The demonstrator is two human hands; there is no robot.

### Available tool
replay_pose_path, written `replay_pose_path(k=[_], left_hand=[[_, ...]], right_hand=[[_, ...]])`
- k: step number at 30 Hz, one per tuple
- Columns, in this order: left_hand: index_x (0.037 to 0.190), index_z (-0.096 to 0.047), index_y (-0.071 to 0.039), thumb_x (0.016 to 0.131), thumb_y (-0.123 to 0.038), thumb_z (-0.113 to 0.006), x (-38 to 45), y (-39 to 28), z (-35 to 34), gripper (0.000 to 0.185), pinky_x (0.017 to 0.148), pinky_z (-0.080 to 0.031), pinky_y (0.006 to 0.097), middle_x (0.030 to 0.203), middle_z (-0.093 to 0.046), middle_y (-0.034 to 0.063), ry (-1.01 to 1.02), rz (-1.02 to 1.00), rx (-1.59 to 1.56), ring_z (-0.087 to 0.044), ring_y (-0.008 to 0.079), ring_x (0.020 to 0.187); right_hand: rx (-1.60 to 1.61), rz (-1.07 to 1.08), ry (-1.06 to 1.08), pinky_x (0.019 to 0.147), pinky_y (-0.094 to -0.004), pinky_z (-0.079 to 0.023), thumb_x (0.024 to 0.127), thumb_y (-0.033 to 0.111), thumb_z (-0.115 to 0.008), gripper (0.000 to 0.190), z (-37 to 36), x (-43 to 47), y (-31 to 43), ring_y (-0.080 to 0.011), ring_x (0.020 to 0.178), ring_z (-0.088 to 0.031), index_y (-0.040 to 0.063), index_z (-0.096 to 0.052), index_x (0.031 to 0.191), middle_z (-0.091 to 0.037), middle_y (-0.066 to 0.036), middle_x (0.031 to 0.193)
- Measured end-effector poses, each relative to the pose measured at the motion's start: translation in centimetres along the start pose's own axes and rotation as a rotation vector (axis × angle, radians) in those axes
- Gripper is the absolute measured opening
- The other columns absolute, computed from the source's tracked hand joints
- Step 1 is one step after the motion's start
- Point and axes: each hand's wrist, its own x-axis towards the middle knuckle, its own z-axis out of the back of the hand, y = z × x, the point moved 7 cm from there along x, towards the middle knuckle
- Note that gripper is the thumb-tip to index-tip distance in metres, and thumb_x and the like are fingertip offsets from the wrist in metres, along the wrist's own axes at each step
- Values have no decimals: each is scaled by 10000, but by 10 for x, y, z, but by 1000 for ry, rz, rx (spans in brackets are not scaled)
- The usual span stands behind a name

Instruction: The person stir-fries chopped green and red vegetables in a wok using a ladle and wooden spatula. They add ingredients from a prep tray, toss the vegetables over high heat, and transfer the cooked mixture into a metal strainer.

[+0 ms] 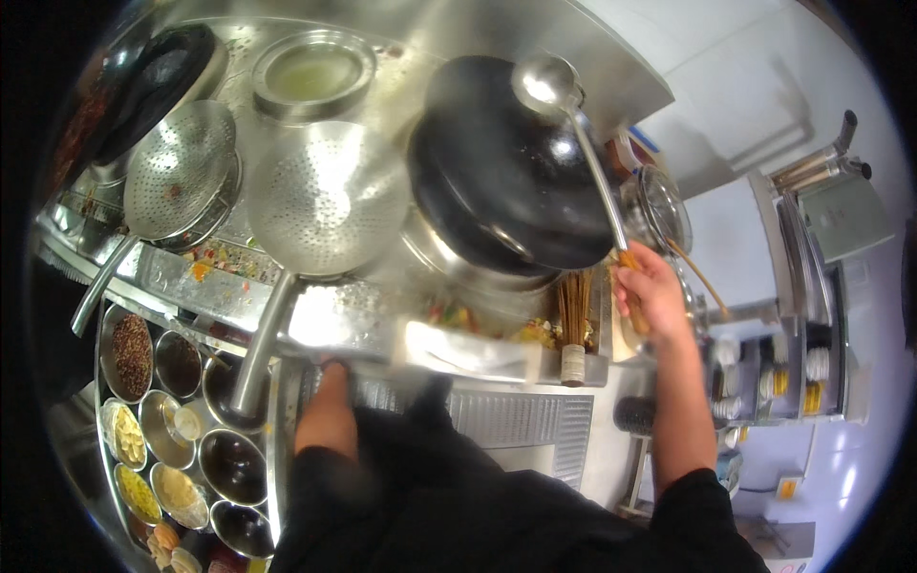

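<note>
My right hand grips the wooden handle of a steel ladle. The ladle's bowl hangs over the far right rim of a black wok, which sits tilted on a steel ring on the cooking range. My left forearm reaches to the front edge of the range, where most of the hand is hidden, so its grip cannot be made out. To the wok's left rests a large perforated strainer, its tubular handle pointing toward me. Below the wok stands a bamboo wok brush.
Another perforated strainer and a second wok are at the left. Behind them sits a round pot of yellowish liquid. Bowls of seasonings fill a rack at lower left. Food scraps litter the range. Shelves hold stacked dishes.
</note>
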Motion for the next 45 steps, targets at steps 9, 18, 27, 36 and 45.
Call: replay_pose_path(k=[9,18,27,36,45], left_hand=[[1410,-574,-214,989,-502,-473,-43,-23,48,520,1094,-420,462,1507,-507,50,102,42,33,-480,263,1374],[1211,-695,-173,829,-413,-712,-68,5,27,451,921,-530,466,1330,-625,114,-28,-84,210,-621,289,1181],[899,-768,-116,751,-309,-785,-211,-28,-116,244,720,-573,485,895,-749,85,181,-214,-223,-727,268,847],[838,-734,-136,770,-338,-732,-285,-6,-108,214,698,-563,460,887,-738,71,66,62,-338,-722,276,850],[793,-702,-101,834,-357,-620,-306,-82,-38,272,678,-552,435,768,-718,82,-357,-59,-113,-718,280,777]], right_hand=[[-204,-302,122,433,-254,-414,894,15,-603,412,-7,-28,-53,-111,511,-521,-47,-533,1295,-570,-36,685],[-234,142,-2,839,-296,-510,906,31,-594,503,-19,-111,-21,-156,960,-607,39,-491,1398,-634,-85,1055],[-74,-183,-311,468,-313,-473,873,22,-576,159,111,-255,-78,-140,540,-567,11,-543,1028,-575,-52,760],[-78,-151,-404,436,-310,-469,867,5,-565,48,231,-272,-115,-139,483,-534,-20,-524,860,-547,-62,655],[-134,-268,-414,464,-331,-490,799,22,-557,89,350,-257,-171,-178,508,-582,-37,-552,866,-598,-110,672]])
